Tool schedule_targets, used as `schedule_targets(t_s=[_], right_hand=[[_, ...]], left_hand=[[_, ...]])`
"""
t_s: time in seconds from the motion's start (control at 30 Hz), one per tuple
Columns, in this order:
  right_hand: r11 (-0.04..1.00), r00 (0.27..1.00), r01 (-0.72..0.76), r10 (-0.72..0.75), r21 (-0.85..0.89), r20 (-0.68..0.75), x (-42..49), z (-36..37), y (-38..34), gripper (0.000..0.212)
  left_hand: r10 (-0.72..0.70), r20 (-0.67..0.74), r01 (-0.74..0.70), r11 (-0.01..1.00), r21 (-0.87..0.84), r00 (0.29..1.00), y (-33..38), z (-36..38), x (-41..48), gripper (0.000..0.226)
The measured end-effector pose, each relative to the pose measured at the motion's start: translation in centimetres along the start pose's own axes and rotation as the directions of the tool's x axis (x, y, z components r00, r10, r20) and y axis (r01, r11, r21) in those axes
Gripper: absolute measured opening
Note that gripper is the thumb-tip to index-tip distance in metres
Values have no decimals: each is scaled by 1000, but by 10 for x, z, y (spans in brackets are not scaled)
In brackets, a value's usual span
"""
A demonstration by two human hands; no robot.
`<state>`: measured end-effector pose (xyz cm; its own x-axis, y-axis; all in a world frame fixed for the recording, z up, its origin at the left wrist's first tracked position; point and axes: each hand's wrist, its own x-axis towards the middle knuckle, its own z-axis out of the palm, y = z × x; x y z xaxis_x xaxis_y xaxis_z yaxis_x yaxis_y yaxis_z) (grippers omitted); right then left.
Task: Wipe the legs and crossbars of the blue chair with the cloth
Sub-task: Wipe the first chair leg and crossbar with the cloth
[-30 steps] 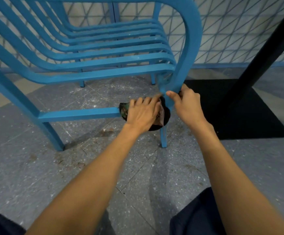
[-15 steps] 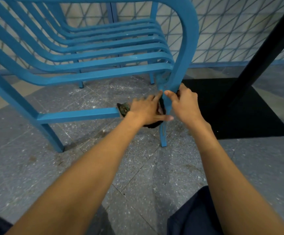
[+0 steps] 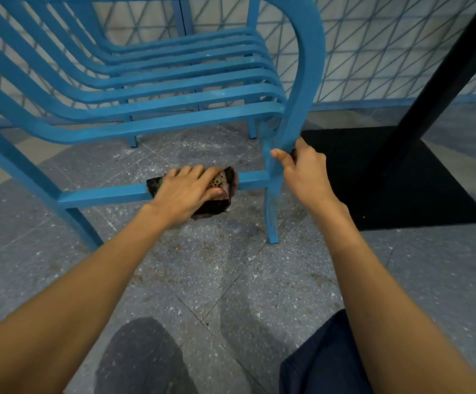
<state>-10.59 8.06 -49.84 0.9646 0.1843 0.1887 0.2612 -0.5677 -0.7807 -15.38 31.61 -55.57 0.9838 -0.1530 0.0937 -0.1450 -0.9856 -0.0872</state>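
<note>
The blue chair point(image 3: 157, 89) with a slatted seat stands in front of me on the floor. Its low front crossbar point(image 3: 103, 194) runs between the two front legs. My left hand point(image 3: 187, 189) presses a dark patterned cloth point(image 3: 219, 194) around that crossbar, a little left of the right front leg point(image 3: 272, 211). My right hand point(image 3: 302, 172) grips this leg just above the crossbar joint, thumb across its front. The left front leg point(image 3: 72, 217) slants down at the left.
A black table post point(image 3: 435, 89) rises at the right from a flat black base plate point(image 3: 401, 189) on the floor. A wire-mesh fence point(image 3: 387, 46) runs behind the chair. Speckled grey floor tiles point(image 3: 216, 280) lie under me, and my dark-trousered knees show at the bottom.
My left hand has slid the cloth leftward along the crossbar, away from the right front leg. My right hand keeps its hold on the leg.
</note>
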Motion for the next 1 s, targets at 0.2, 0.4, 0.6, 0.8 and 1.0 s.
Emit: schedule_targets(t_s=[0.2, 0.4, 0.6, 0.8, 1.0], right_hand=[[1000, 1000, -20, 20, -3, 12, 4, 0, 0, 38], [1000, 999, -12, 13, -24, 42, 2, 0, -1, 39], [1000, 999, -11, 12, -18, 33, 2, 1, 0, 37], [1000, 1000, -14, 14, 11, 26, 3, 2, -1, 37], [999, 1000, -14, 13, 41, 26, 0, 1, -2, 35]], left_hand=[[3, -15, -2, 999, 50, 1000, 74, -6, 41, 49], [63, -110, -61, 998, 24, 992, 58, 2, 25, 52], [-32, -43, 30, 999, -28, 999, -53, 8, -39, 58], [-229, 53, 233, 969, -78, 972, -79, 0, -36, 68], [-189, 151, 215, 958, -187, 970, 22, -16, 23, 59]])
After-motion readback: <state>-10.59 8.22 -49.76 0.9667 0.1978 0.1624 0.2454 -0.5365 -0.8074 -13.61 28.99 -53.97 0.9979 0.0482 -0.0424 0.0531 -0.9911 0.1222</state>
